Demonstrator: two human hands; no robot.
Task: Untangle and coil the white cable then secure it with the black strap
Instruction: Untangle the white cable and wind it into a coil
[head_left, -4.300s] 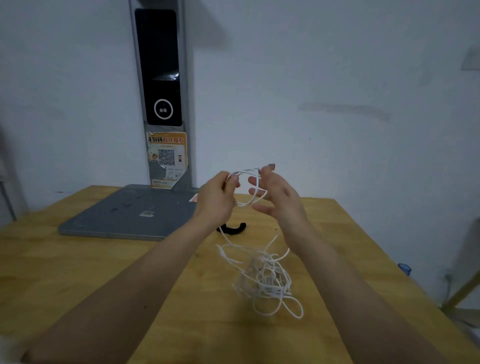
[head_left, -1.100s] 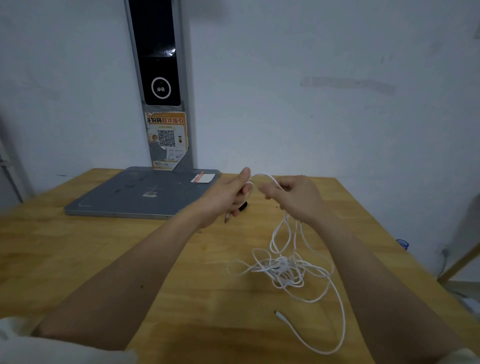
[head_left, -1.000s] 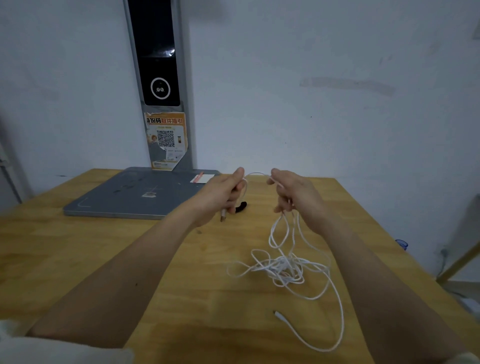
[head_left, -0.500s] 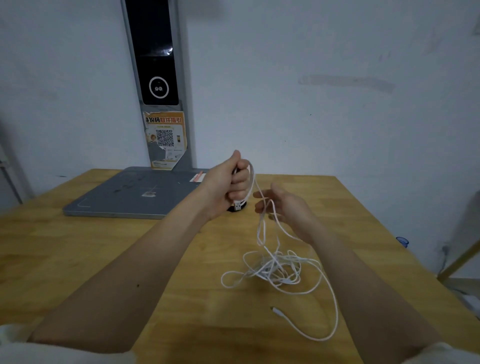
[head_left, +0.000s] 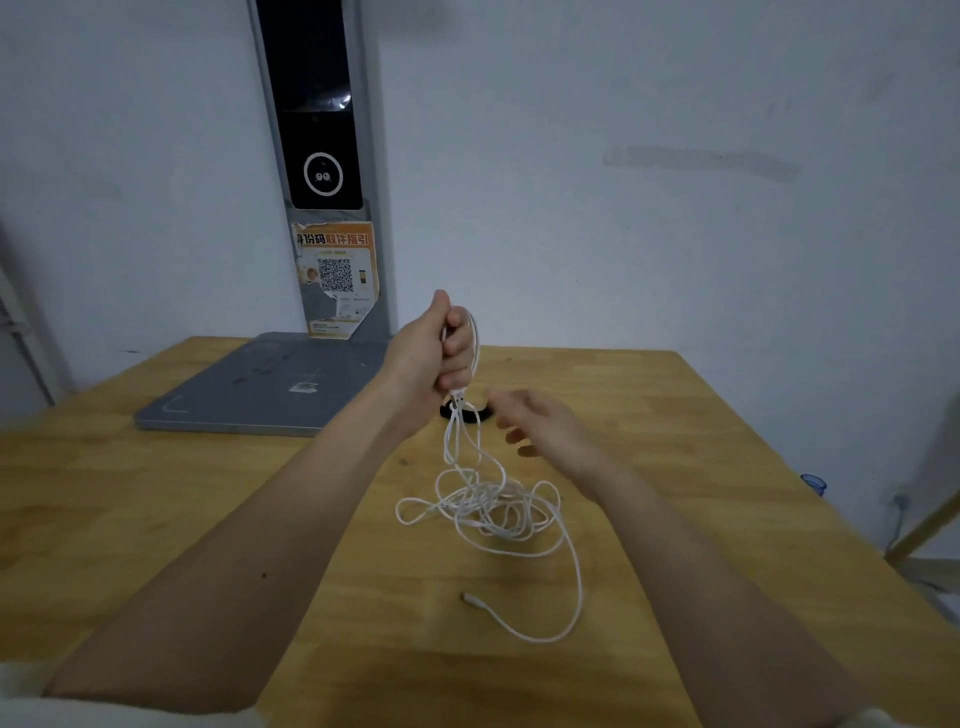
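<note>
A torn orange-and-white paper sticker (head_left: 336, 279) on the grey metal upright post (head_left: 375, 218) carried a header of Chinese characters, white then orange, seemingly "身份码取件指引", above a black QR code. Its smaller print, and the small white label (head_left: 303, 386) on the grey flat base plate (head_left: 249, 395), were too small to read.
</note>
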